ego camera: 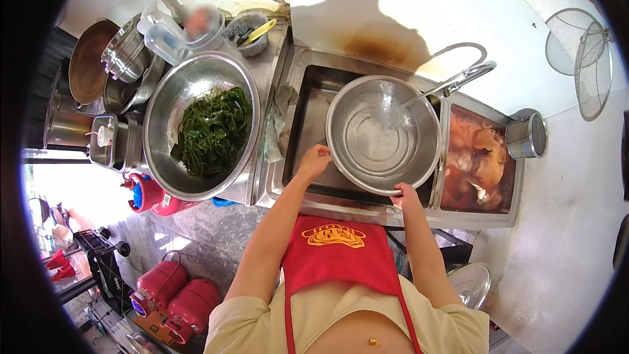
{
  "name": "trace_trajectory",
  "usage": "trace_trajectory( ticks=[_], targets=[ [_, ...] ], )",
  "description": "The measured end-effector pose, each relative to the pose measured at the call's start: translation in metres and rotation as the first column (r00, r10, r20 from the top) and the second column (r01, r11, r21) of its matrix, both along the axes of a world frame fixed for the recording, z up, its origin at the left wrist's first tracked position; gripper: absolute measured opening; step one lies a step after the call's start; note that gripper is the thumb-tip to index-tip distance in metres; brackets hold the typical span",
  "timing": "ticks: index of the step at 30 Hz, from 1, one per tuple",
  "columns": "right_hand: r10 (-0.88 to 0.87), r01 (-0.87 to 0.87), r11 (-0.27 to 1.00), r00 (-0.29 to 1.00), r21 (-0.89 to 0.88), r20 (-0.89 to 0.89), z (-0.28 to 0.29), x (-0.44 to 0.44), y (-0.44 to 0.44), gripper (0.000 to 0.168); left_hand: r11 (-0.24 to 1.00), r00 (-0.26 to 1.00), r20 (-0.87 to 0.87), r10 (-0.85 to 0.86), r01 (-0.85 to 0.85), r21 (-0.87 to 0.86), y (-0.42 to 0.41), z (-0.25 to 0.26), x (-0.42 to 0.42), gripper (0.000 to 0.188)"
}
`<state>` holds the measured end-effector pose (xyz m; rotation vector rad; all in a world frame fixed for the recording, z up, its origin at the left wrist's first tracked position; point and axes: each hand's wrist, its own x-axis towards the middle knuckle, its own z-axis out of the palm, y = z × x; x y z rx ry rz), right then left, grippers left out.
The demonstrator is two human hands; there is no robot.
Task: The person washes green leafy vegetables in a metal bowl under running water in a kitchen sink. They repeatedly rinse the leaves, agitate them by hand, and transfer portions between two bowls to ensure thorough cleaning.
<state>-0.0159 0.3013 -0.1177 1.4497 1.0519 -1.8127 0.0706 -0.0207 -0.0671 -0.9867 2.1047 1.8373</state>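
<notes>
Under a running metal faucet (459,81), a large steel basin (378,157) with water in it rests over a sink compartment (314,108). My right hand (407,195) grips the basin's near rim. At its left rim is my left hand (316,161), fingers curled against or just beside the edge; whether it grips is unclear. To the left, a wide steel bowl (169,108) holds dark green shredded seaweed or leafy strands (214,130). The sink compartment on the right holds reddish liquid with pieces that look like raw meat (474,157).
Stacked steel bowls (128,51), rectangular steel pans (110,142) and a plastic tub with a yellow-handled peeler or tool (258,32) stand at the left. A grey cloth (280,123) lies beside the sink. A steel cup (526,135) and hanging mesh strainers (589,66) are at the right. Red gas cylinders (194,305) stand below.
</notes>
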Motion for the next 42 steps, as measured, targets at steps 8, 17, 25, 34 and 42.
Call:
trace_trajectory(
  ticks=[8, 17, 25, 34, 42],
  targets=[
    [0.001, -0.001, 1.0, 1.0, 0.014, 0.007, -0.004, 0.0, 0.001, 0.023, 0.999, 0.997, 0.058, 0.048, -0.047, -0.017, -0.002, -0.002, 0.007, 0.032],
    [0.007, -0.007, 1.0, 1.0, -0.028, 0.014, -0.014, -0.002, 0.01, 0.027, 0.982, 0.984, 0.054, 0.167, -0.171, 0.079, -0.018, 0.02, -0.005, 0.032],
    [0.006, -0.006, 1.0, 1.0, 0.002, -0.025, -0.013, 0.001, 0.006, 0.022, 0.983, 0.982, 0.069, 0.178, -0.181, 0.032, -0.026, -0.01, -0.014, 0.046],
    [0.053, -0.047, 0.998, 0.986, 0.043, -0.157, -0.017, 0.016, 0.023, 0.02, 0.816, 0.894, 0.269, 0.358, -0.44, 0.376, 0.026, -0.056, -0.058, 0.065],
    [0.367, -0.311, 0.921, 0.893, 0.233, -0.262, 0.016, 0.005, 0.03, 0.026, 0.81, 0.876, 0.254, 0.411, -0.478, 0.339, 0.048, -0.091, 0.008, 0.044]
  ],
)
